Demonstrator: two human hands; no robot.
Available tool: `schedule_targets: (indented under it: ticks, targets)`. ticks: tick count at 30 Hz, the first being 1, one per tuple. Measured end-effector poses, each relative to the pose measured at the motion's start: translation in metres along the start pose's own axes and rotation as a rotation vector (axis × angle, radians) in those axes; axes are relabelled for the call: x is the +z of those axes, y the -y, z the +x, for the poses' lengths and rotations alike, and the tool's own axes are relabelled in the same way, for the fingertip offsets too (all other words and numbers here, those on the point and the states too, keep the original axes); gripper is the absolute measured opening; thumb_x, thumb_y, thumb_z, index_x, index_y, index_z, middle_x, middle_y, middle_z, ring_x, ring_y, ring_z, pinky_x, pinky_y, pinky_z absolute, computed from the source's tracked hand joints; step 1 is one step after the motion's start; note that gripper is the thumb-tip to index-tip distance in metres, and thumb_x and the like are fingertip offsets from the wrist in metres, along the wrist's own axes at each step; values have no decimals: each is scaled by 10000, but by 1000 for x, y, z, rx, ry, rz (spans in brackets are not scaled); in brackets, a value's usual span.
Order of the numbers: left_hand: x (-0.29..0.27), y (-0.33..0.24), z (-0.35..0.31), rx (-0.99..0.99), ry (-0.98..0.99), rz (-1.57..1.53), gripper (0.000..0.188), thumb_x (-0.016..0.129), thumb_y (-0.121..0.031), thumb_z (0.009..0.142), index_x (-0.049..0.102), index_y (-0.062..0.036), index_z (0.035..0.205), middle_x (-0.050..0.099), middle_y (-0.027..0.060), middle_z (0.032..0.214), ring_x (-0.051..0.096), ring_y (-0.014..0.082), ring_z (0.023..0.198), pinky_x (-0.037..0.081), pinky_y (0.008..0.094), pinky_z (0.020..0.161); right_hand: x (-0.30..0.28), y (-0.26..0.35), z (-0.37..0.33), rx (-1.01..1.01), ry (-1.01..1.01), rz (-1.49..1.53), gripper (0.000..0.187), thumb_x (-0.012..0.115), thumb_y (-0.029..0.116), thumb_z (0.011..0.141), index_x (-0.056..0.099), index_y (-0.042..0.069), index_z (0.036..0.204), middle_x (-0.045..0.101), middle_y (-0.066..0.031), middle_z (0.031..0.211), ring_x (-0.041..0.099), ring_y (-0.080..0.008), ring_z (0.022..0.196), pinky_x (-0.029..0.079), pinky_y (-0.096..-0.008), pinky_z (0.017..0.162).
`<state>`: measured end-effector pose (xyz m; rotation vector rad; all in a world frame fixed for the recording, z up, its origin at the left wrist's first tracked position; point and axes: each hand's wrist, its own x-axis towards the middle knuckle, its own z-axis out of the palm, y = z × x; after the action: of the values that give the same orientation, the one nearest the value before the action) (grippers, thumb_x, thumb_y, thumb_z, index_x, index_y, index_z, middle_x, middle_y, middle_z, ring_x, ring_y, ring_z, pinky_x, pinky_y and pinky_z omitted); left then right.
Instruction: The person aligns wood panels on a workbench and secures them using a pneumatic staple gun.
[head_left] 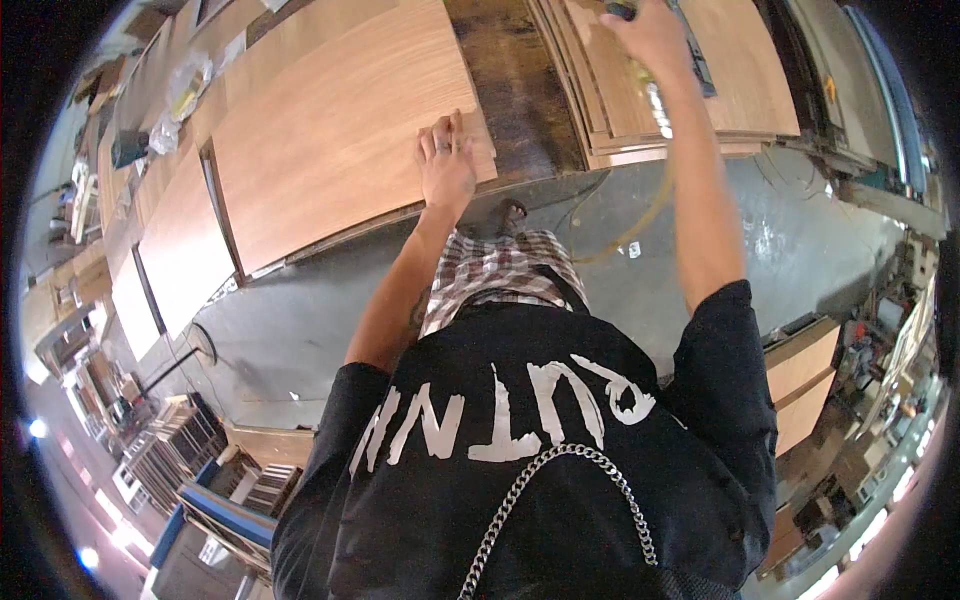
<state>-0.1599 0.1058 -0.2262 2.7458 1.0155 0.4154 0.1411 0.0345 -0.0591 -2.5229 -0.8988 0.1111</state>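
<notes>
Left hand: the left hand [446, 163] is laid flat, palm down, fingers stretched out and close together, on the near right corner of the wood panel [330, 130]. Nothing is gripped; the panel is only pressed on.
Wood panel: a large light-brown veneered sheet, lying flat on the workbench [515, 85]. Its near edge runs along the bench front, above the grey floor [300, 330].
Right hand: the right hand [650, 35] is raised to the top edge of the view, over the stack of panels [740, 70]. The fingers are curled shut around a dark tool [620, 8], mostly cut off by the frame, so its kind cannot be told.
Hose: a yellowish hose [655, 105] is seen along the right forearm, looping down over the floor below the stack.
Stack of panels: several same-coloured sheets piled to the right of the dark bench strip, well apart from the left hand's panel.
Other panels: more sheets [185, 240] are laid out to the left, just beside the big one.
Body: a black shirt [520, 470] with white print and a metal chain [560, 480] fill the lower view; checked shorts [500, 275] are seen above it.
Background: shelving and clutter [170, 450] at lower left, blurred.
</notes>
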Motion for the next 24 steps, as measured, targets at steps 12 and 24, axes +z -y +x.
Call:
schedule_targets:
  ticks: [12, 24]
  targets:
    - [-7, 7, -7, 55, -106, -33, 515, 508, -188, 929, 369, -28, 1398, 442, 164, 1315, 404, 378, 1195, 301, 508, 1050, -48, 16, -203, 15, 442, 694, 502, 828, 253, 741, 628, -11, 1118, 681, -106, 1046, 658, -162, 937, 539, -313, 812]
    - [-10, 0, -2, 45, -55, 47, 504, 490, -215, 922, 395, -2, 1369, 481, 133, 1265, 424, 297, 1214, 243, 494, 1093, 66, -1, -220, 168, 662, 565, 406, 736, 360, 797, 693, 16, 1008, 714, -139, 919, 690, -272, 883, 516, -352, 804]
